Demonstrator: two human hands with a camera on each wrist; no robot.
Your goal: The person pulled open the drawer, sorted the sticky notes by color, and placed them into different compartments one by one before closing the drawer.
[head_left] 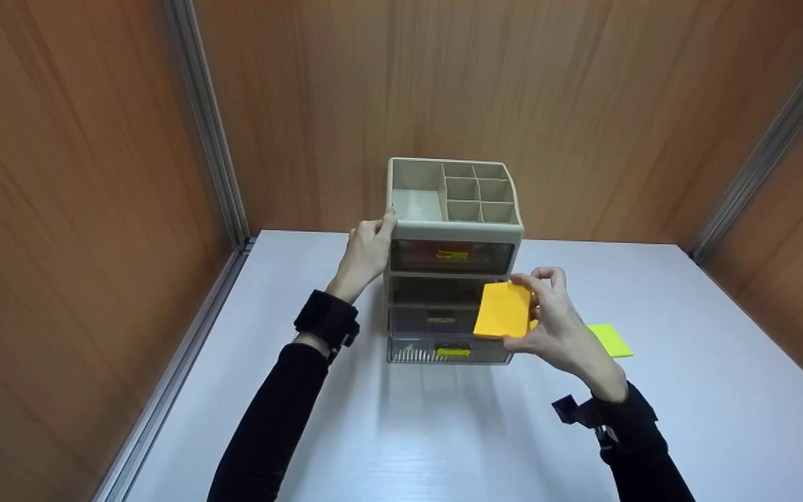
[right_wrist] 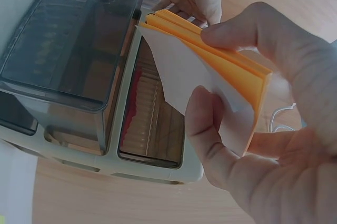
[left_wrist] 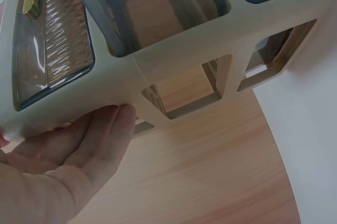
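Head view: right hand (head_left: 560, 328) pinches orange sticky-note pad (head_left: 504, 309) before drawer organizer (head_left: 452, 261).

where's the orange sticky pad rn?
Head view: the orange sticky pad is pinched in the right hand, in front of the drawer organizer, right of its middle drawers; a yellow-green pad lies behind that hand.

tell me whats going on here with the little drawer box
A person steadies a small drawer organizer on the white table, left hand touching its upper left side. The right hand holds an orange sticky note pad in front of the drawers. A yellow pad lies on the table behind that hand.
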